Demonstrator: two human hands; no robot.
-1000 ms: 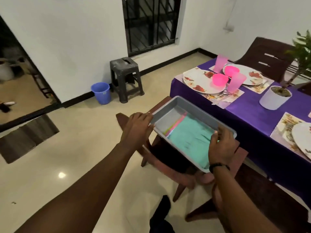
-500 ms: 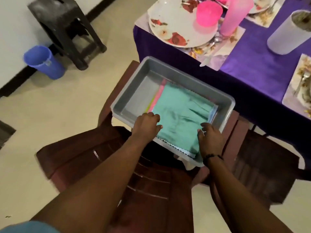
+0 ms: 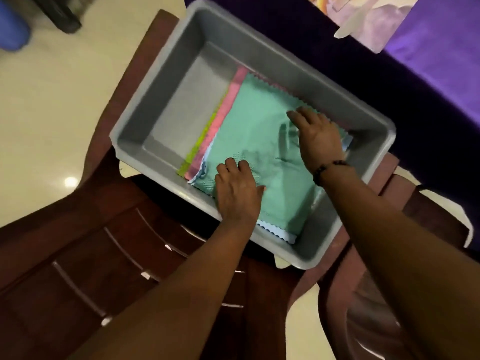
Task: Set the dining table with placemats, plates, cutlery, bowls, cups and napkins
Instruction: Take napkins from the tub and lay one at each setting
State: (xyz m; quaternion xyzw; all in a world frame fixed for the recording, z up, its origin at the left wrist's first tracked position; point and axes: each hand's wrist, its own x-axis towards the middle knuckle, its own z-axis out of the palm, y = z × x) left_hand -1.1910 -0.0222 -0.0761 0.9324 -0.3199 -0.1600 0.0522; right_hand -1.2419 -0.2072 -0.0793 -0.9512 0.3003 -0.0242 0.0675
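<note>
A grey plastic tub (image 3: 176,107) rests across the arms of a brown chair (image 3: 78,242). Inside lies a stack of cloth napkins: a teal napkin (image 3: 254,126) on top, with pink (image 3: 231,107), yellow-green (image 3: 202,146) and light blue (image 3: 278,232) edges showing underneath. My left hand (image 3: 237,193) sits on the teal napkin's near left edge, fingers curled into the cloth. My right hand (image 3: 319,139) lies on its far right part, fingers spread toward the zigzag edge. The cloth is wrinkled between the two hands.
The table with its purple cloth (image 3: 441,48) runs along the upper right, a placemat (image 3: 363,19) hanging over its edge. A blue bucket (image 3: 10,24) and a black stool (image 3: 59,14) stand at the top left. Another brown chair (image 3: 363,320) is at the lower right.
The tub has been set down on the chair. Both hands left its rim and moved inside onto the teal napkin. The view has tilted down and come closer.
</note>
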